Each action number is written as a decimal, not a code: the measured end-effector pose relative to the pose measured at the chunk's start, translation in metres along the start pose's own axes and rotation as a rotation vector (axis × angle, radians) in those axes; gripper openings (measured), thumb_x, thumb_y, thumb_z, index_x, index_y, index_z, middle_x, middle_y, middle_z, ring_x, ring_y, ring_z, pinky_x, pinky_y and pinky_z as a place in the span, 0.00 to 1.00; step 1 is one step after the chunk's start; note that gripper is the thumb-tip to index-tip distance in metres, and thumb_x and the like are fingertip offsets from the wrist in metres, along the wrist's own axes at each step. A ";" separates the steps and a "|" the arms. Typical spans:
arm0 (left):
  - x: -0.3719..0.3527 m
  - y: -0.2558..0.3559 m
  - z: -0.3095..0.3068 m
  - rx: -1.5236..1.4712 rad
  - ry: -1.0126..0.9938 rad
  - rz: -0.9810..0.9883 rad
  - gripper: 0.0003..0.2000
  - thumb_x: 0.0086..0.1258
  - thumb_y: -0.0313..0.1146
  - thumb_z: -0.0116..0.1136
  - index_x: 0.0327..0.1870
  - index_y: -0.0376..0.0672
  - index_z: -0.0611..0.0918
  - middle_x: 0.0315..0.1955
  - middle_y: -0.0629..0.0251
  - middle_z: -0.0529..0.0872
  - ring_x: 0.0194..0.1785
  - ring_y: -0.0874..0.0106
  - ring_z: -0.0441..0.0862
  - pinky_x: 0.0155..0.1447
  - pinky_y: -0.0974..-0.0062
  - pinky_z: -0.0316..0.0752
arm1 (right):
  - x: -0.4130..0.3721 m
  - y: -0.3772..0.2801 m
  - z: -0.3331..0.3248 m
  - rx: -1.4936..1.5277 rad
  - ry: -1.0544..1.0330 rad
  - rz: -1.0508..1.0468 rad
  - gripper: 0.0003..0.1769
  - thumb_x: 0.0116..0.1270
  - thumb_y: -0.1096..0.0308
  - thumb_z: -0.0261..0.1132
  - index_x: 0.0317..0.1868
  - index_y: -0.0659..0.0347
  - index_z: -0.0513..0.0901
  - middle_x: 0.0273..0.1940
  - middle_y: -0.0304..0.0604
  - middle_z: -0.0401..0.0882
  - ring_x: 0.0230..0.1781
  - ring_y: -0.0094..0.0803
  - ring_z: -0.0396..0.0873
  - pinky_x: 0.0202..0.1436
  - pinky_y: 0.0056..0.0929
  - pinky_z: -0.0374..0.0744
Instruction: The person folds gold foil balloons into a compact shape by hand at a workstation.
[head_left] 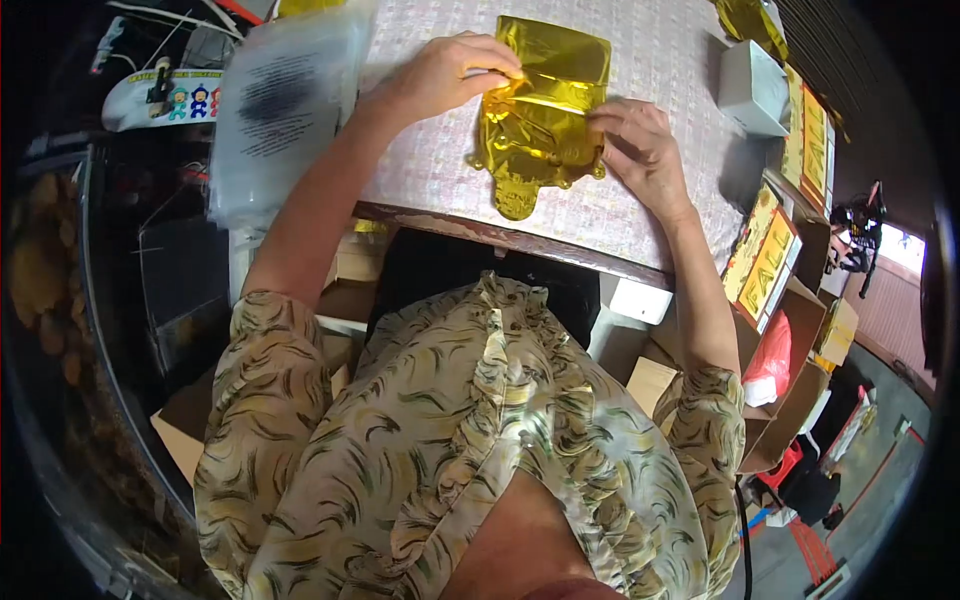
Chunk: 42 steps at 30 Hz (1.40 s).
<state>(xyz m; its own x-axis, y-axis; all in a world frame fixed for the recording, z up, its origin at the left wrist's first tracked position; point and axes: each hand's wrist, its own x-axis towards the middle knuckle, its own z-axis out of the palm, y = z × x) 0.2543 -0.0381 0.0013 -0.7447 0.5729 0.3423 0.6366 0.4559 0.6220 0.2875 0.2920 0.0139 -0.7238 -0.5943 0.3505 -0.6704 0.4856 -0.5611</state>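
Observation:
A flat, shiny gold foil balloon (545, 140) lies creased on the table, its upper part a smooth layer and its lower part wrinkled, with a rounded tab toward me. At the upper left edge, my left hand (450, 78) pinches the foil between thumb and fingers. My right hand (645, 155) is at the right edge, fingers curled and thumb below them, gripping the foil's side. Its fingertips are partly hidden.
A patterned cloth covers the table (420, 170). Clear plastic bags (285, 120) are stacked at its left end. On the right stand a white box (752, 90) and printed cartons (768, 262); more gold foil (752, 25) lies behind. A cardboard box (185, 425) sits below left.

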 end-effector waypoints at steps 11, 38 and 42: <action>-0.003 0.010 0.001 0.023 -0.001 -0.057 0.09 0.74 0.31 0.64 0.50 0.41 0.89 0.55 0.61 0.89 0.57 0.62 0.87 0.66 0.68 0.79 | 0.002 0.005 -0.003 -0.027 -0.037 -0.011 0.12 0.61 0.67 0.77 0.45 0.56 0.90 0.53 0.35 0.86 0.60 0.37 0.78 0.70 0.40 0.66; 0.005 0.110 0.067 -0.067 0.234 -0.500 0.12 0.67 0.34 0.67 0.29 0.33 0.86 0.33 0.56 0.87 0.32 0.58 0.85 0.38 0.63 0.80 | 0.019 0.011 -0.006 0.089 -0.101 0.100 0.09 0.66 0.69 0.76 0.44 0.63 0.90 0.49 0.42 0.86 0.53 0.39 0.81 0.61 0.37 0.79; 0.011 0.103 0.065 -0.080 0.203 -0.604 0.15 0.66 0.38 0.68 0.27 0.33 0.86 0.34 0.56 0.87 0.33 0.55 0.86 0.40 0.61 0.80 | 0.027 0.012 -0.003 0.080 -0.139 0.108 0.07 0.67 0.71 0.74 0.41 0.66 0.88 0.45 0.42 0.84 0.50 0.39 0.80 0.57 0.37 0.79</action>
<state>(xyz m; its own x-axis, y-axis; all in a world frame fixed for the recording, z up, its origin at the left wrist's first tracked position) 0.3250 0.0593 0.0232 -0.9955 0.0867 0.0368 0.0818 0.6010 0.7951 0.2592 0.2836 0.0191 -0.7579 -0.6267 0.1813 -0.5706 0.5020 -0.6500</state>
